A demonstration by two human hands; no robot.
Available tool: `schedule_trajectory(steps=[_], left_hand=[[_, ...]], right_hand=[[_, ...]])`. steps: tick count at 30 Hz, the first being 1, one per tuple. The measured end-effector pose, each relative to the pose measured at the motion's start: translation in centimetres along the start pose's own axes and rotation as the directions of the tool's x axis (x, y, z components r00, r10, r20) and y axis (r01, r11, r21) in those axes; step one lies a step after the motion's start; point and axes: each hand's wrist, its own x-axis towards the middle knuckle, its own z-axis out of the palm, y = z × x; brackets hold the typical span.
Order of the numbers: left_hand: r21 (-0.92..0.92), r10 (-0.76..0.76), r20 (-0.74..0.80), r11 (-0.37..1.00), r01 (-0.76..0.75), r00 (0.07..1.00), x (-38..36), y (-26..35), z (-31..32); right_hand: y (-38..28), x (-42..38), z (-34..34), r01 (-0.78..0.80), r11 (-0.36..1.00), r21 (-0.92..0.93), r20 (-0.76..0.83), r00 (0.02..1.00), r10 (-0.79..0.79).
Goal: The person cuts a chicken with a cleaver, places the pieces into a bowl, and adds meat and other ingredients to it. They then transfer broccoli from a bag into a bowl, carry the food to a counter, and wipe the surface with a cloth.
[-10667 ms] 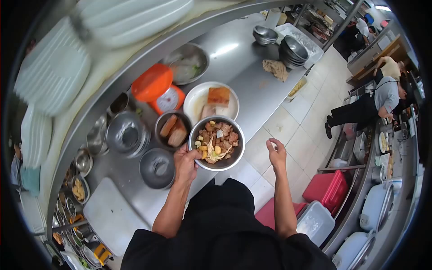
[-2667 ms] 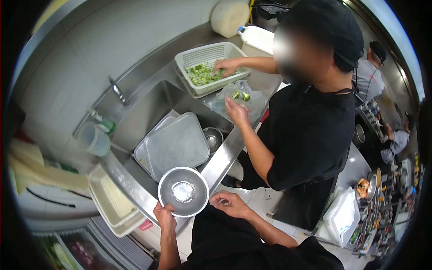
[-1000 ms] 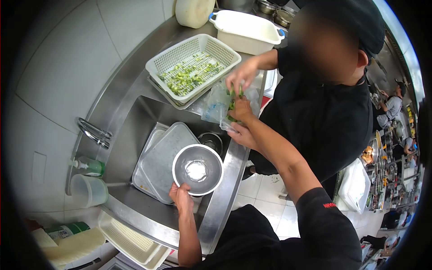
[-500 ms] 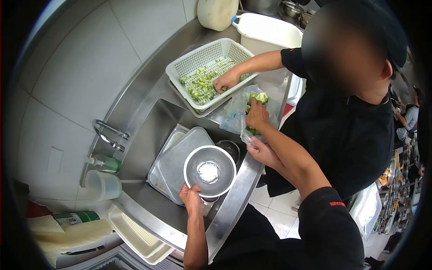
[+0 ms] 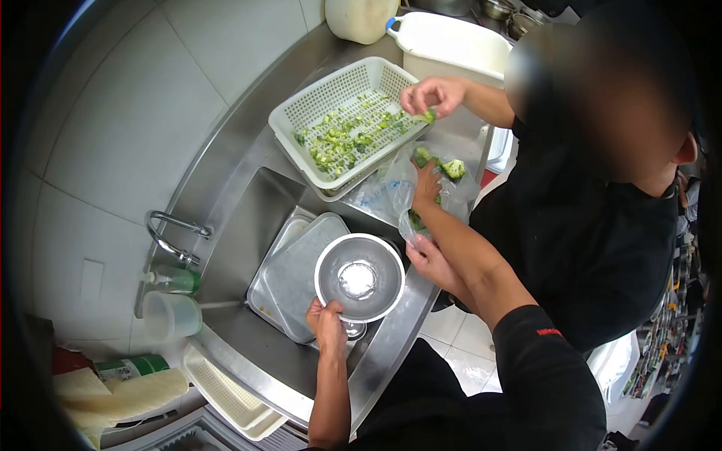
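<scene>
My left hand (image 5: 326, 323) grips the near rim of a round metal bowl (image 5: 359, 278), tilted above the sink with a bright reflection inside. My right hand (image 5: 427, 184) reaches into a clear plastic bag (image 5: 395, 180), its fingers curled against green broccoli (image 5: 453, 169); the fingertips are partly hidden. A co-worker's hand (image 5: 432, 264) holds the bag's lower edge beneath my right forearm. Their other hand (image 5: 435, 96) pinches a small broccoli piece (image 5: 426, 116) above a white perforated basket (image 5: 289, 120), where many chopped green pieces (image 5: 338, 143) lie.
Inside the metal sink (image 5: 226, 255) lean metal trays (image 5: 289, 278). A faucet (image 5: 177, 233), soap bottle (image 5: 174, 279) and plastic container (image 5: 171, 316) line the left edge. A white tub (image 5: 451, 45) stands at the back. The co-worker (image 5: 579, 218) stands close on the right.
The co-worker's hand has lifted out of the basket with a small broccoli piece. My bowl has shifted slightly right and up. My right hand remains in the bag, where the broccoli has shifted.
</scene>
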Motion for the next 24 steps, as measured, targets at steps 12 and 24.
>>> schedule_trajectory(steps=[12,24], left_hand=[[0.039,0.036,0.118,0.998,-0.041,0.992,0.0,3.6,3.1],[0.047,0.038,0.095,0.998,-0.042,0.995,0.8,3.7,4.2]], right_hand=[[0.4,4.2,1.1,0.005,0.977,0.214,0.124,0.992,-0.033],[-0.8,5.4,-10.2,0.164,0.958,-0.234,0.285,0.954,-0.094]])
